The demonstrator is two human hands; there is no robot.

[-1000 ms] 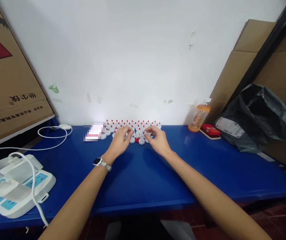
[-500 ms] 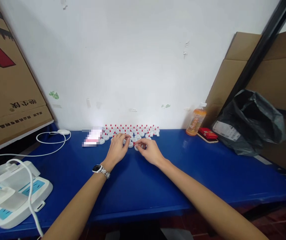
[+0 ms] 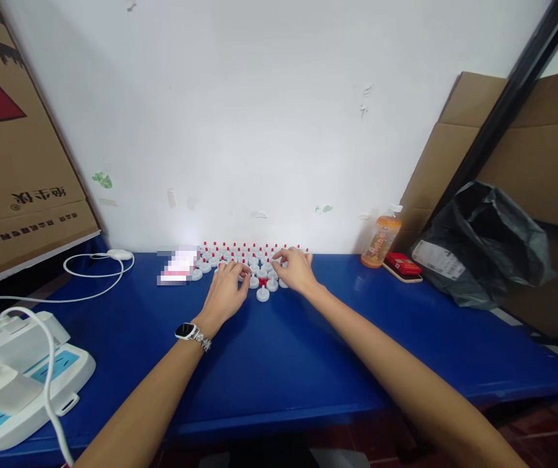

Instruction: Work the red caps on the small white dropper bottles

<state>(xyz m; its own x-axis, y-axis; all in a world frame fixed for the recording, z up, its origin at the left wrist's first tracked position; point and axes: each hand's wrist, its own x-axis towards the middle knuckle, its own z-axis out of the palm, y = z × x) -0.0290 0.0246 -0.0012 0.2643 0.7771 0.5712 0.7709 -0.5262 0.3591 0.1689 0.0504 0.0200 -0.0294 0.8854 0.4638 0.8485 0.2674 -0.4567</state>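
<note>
far left: a white machine with blue pads sits on the blue table; its left side is cut off. a white cord runs back to a small white lump by the wall.
blur: a fuzzy pink and white patch sits left of the caps; it is too blurred to tell what it is.
caps: many little white caps with red tips stand in rows by the wall. some are hidden behind the fingers.
left hand: lies on the near caps, fingers bent and close together. i cannot tell if it holds one. a watch is on the wrist.
right hand: fingers spread over the caps at the right. half a second ago it was nearer, pinching by the left hand.
loose cap: sits alone in front, just beside the left hand.
right: an orange bottle, a red box, a black bag.
</note>
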